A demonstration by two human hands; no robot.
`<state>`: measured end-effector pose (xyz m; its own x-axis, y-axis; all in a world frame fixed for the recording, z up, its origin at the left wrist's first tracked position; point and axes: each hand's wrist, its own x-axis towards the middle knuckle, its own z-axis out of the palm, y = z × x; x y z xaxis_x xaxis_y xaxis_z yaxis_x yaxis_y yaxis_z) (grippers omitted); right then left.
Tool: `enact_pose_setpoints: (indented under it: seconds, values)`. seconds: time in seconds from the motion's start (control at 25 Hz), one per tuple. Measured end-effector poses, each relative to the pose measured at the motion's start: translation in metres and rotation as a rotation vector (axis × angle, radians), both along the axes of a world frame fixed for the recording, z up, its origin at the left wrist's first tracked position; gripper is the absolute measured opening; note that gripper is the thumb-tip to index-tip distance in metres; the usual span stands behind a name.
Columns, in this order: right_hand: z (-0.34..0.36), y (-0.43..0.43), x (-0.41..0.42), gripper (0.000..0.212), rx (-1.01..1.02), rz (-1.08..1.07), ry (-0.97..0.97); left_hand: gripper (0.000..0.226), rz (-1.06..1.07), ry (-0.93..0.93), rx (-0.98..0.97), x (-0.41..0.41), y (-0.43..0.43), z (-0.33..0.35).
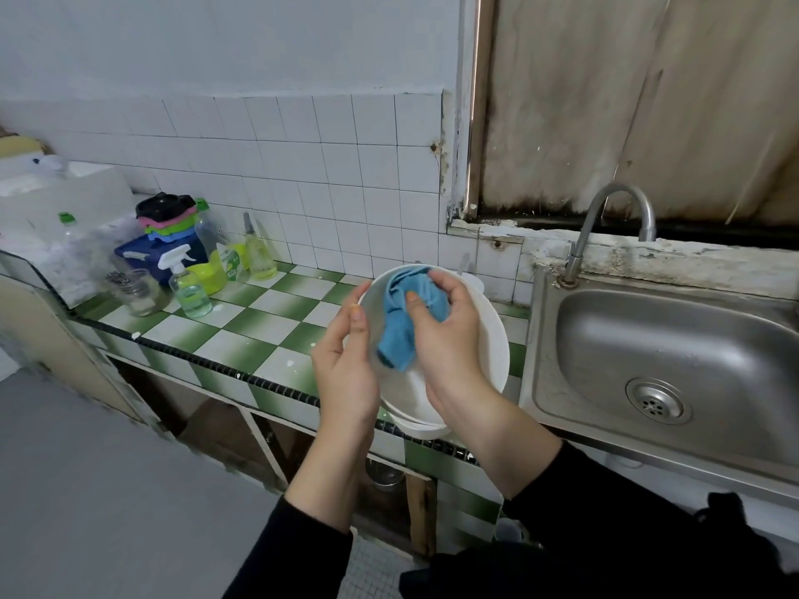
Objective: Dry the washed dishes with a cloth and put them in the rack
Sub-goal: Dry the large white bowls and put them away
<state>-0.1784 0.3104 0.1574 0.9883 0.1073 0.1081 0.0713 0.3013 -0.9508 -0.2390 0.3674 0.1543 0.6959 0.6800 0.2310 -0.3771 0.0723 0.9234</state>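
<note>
A white bowl [493, 339] is held tilted above the front edge of the green-and-white tiled counter [268, 322]. My left hand [346, 361] grips its left rim, thumb on the inside. My right hand [449, 335] pinches a crumpled blue cloth [402, 335] and presses it against the inside of the bowl. Under the bowl a second white dish [421, 425] shows at the counter edge. No rack is in view.
A steel sink [657, 361] with a curved tap [614, 222] lies to the right. At the counter's back left stand a spray bottle [188, 283], a glass jar [138, 291], soap bottles [259, 252] and stacked plastic containers [170, 227]. Open storage lies under the counter.
</note>
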Motion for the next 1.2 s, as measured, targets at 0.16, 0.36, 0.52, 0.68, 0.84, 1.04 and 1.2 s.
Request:
enact_pose_setpoints:
  seconds: [0.16,0.36,0.52,0.68,0.84,1.04,1.2]
  values:
    - [-0.001,-0.013,-0.003,0.037,-0.537,0.674,-0.331,0.026,0.025,0.02,-0.049,0.002,0.018,0.006]
    - [0.04,-0.042,0.022,0.056,-1.285,1.081,-0.867,0.031,-0.022,0.196,-0.128,0.002,0.041,0.006]
    - [0.059,-0.049,0.04,0.049,-1.216,1.095,-0.937,0.051,-0.035,0.451,0.162,0.007,0.054,-0.007]
    - [0.078,-0.06,0.06,0.054,-0.995,1.067,-0.78,0.053,-0.146,0.363,0.695,-0.005,0.056,-0.004]
    - [0.075,-0.071,0.074,0.056,-0.791,0.937,-0.71,0.047,-0.477,0.194,0.489,-0.019,0.054,0.008]
    - [0.061,-0.061,0.07,0.044,-0.465,0.432,-0.615,0.029,-0.15,0.127,0.12,-0.016,0.043,0.012]
    - [0.038,-0.048,0.038,0.041,-0.294,0.24,-0.587,0.014,0.093,0.154,-0.07,-0.006,0.04,0.01]
